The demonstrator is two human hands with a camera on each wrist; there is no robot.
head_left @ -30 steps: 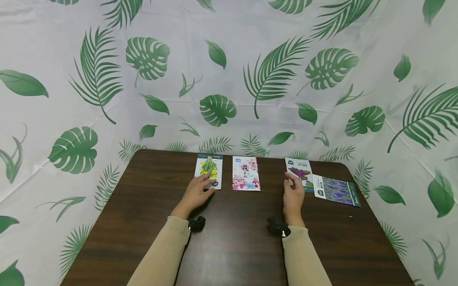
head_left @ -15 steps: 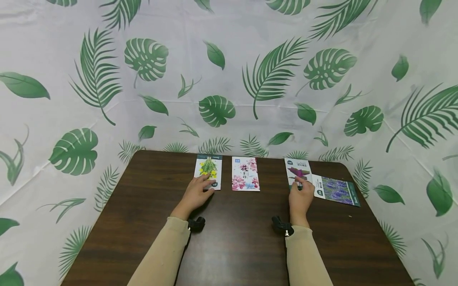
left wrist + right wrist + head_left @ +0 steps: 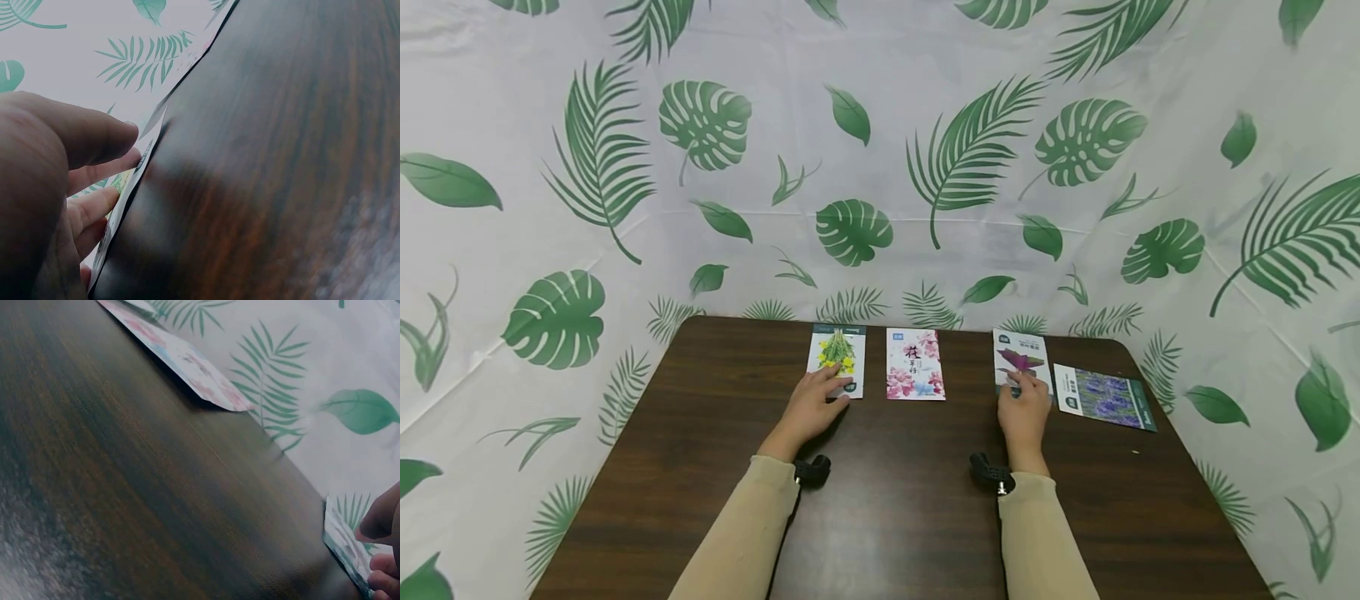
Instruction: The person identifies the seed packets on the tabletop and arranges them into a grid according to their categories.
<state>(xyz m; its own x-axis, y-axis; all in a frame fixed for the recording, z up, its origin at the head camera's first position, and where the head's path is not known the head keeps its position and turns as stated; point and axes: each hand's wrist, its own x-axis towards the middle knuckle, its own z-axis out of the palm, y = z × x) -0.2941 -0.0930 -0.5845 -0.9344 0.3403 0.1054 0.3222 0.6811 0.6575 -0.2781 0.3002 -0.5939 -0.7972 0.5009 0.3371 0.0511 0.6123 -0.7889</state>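
Note:
My left hand (image 3: 809, 410) rests on the lower part of a seed packet with yellow flowers (image 3: 837, 343), its fingers spread. In the left wrist view the fingers (image 3: 100, 203) lie over that packet's face. The right hand (image 3: 1026, 417) touches the lower part of a packet with a purple leafy plant (image 3: 1017, 354), fingertips on its face, covering its bottom. From the right wrist, this packet (image 3: 344, 544) lies beside the fingers at the frame's edge. A pink floral packet (image 3: 914, 364) lies between the hands. Right of the right hand is a packet picturing lavender (image 3: 1105, 398), slightly angled.
The packets lie along the far part of a dark wooden table (image 3: 880, 508). Behind its far edge hangs a white cloth with green leaves (image 3: 880, 167). A small pale speck (image 3: 1136, 452) lies right of the right hand.
My right hand came down onto the purple-plant packet and shifted it slightly left and straighter, so a gap now shows between it and the lavender packet. The left hand stayed still.

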